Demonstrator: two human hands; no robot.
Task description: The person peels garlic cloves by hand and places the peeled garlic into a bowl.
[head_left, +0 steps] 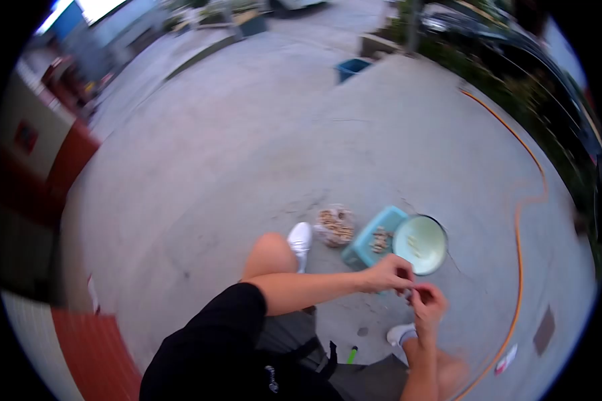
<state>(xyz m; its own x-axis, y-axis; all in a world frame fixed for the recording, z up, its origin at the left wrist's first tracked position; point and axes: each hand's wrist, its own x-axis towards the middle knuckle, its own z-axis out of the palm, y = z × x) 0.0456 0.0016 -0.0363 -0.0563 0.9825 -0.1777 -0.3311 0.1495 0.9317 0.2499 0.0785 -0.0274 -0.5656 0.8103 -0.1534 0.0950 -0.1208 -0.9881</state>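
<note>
black shirt [211, 347], small item [413, 289] between fingers [415, 287]

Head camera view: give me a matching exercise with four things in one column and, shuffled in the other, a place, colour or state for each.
Column one
1. Hose
2. Bowl
3. Basin
4. Tub

Column two
A. Blue, far off near the top of the picture
B. Rectangular, with a small heap of brownish pieces inside
C. Long and orange, curving down the right side of the picture
D. Round and pale green, with a few pale bits in it

Right pairs: 1-C, 2-D, 3-B, 4-A
</note>
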